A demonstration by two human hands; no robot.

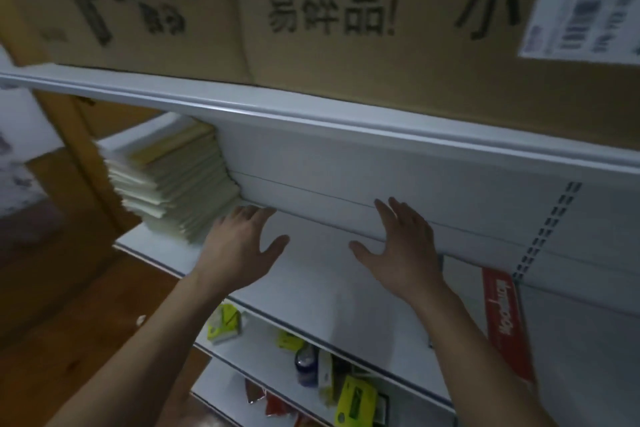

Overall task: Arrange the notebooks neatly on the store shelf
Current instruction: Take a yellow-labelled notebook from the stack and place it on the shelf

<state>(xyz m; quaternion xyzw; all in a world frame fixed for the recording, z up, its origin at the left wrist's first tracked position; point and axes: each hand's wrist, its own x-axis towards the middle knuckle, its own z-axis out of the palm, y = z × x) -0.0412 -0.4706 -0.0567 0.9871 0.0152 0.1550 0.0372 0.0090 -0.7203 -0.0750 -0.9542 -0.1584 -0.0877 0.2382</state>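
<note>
A stack of pale yellow notebooks (173,180) stands at the left end of a white store shelf (311,288), leaning against the back panel. My left hand (239,246) hovers with straight, spread fingers just right of the stack's lower edge, its fingertips close to the notebooks. Further right over the bare shelf board, my right hand (401,246) is spread flat, fingers pointing toward the back panel. Neither hand holds anything.
Large cardboard boxes (346,10) sit on the shelf above. A red packet (505,326) stands at the shelf's right end. Lower shelves hold small yellow and green packages (353,399). A wooden floor (52,340) lies at the left.
</note>
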